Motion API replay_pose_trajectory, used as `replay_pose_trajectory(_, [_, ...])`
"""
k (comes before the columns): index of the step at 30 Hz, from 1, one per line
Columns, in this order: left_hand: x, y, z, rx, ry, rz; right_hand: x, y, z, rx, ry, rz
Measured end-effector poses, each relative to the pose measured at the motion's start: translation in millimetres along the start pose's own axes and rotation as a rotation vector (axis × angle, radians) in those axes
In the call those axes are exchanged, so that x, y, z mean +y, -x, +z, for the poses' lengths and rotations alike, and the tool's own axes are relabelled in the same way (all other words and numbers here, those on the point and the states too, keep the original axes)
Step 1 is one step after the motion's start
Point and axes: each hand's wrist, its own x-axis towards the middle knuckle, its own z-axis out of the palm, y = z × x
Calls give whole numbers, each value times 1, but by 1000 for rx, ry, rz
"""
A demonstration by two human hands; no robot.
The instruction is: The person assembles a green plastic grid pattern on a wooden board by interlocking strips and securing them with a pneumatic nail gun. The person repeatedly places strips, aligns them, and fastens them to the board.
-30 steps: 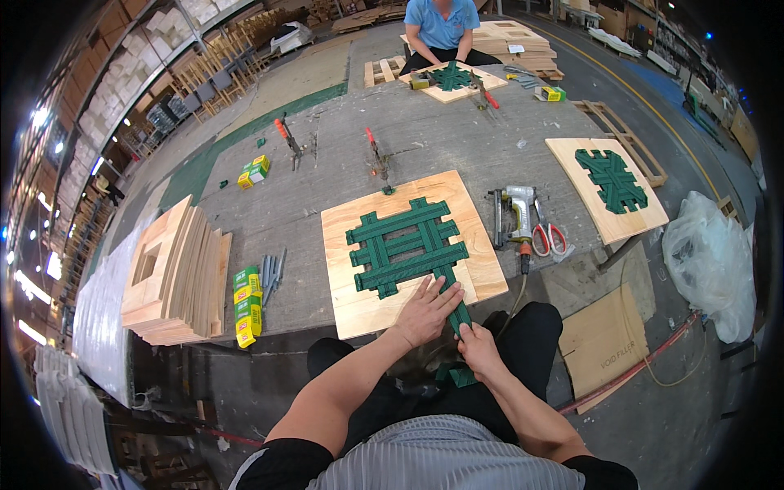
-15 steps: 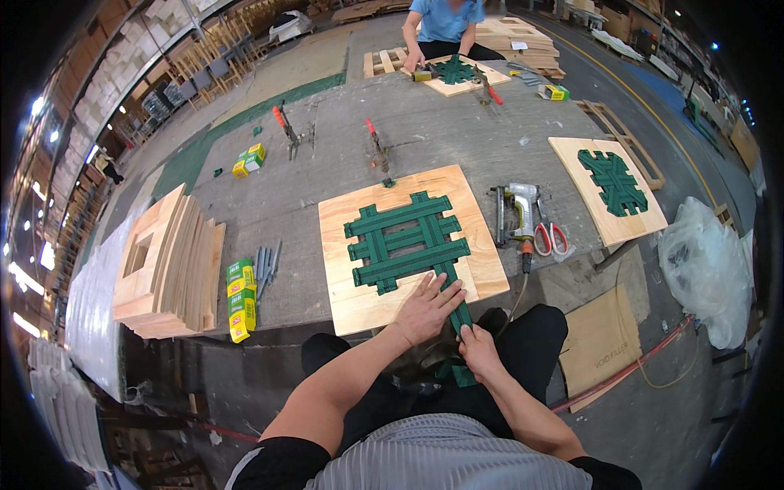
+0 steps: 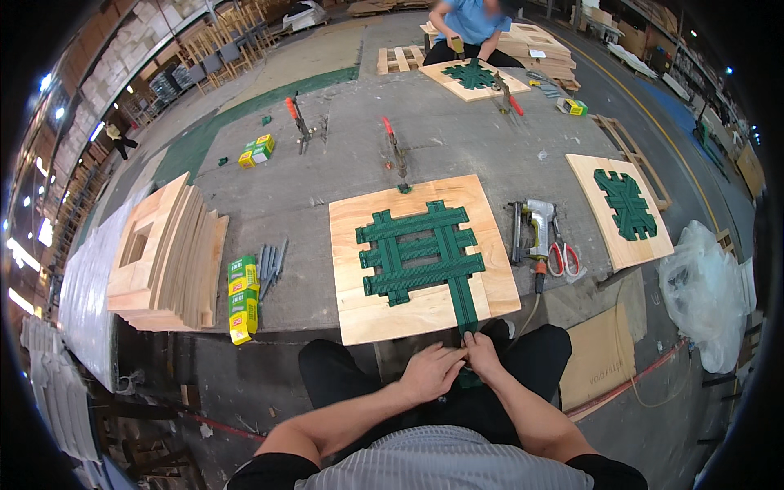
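Left hand [image 3: 428, 372] and right hand [image 3: 483, 354], I note, both pinch the green webbing strap [image 3: 463, 304] at the plywood board [image 3: 367, 314] near edge.

The strap [image 3: 465, 314] runs off the board [image 3: 359, 314] and vanishes under the left hand [image 3: 429, 371] and right hand [image 3: 483, 355]; how the fingers grip it cannot be told, since the hands cover each other there. The strap's end below the hands is lost against the dark trousers. The person's shoulders and torso are cut off by the lower edge. The co-worker [image 3: 469, 24] at the top is cut off by the rim, and what the hands there hold is too small to tell. The far shelves along the left rim are blurred and bent. The stapler [image 3: 535, 229] partly hides the scissors [image 3: 563, 257].
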Motion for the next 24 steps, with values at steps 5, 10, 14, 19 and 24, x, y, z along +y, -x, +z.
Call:
replay_pose_trajectory(5, [-33, -26, 46, 253, 562, -373, -2, -14, 1, -37, 133, 108])
replay_pose_trajectory(10, [-59, -74, 63, 119, 680, -331, 3, -24, -2, -152, -46, 80])
replay_pose_trajectory(14, [-64, -74, 62, 177, 415, -306, -17, -21, -8, -219, -46, 246])
replay_pose_trajectory(19, [-69, -83, 61, 105, 404, -225, -27, -18, -34, -168, 788, -104])
replay_pose_trajectory(24, [-82, -82, 72, 290, 227, -66, -129, -59, -132, 223, 577, -168])
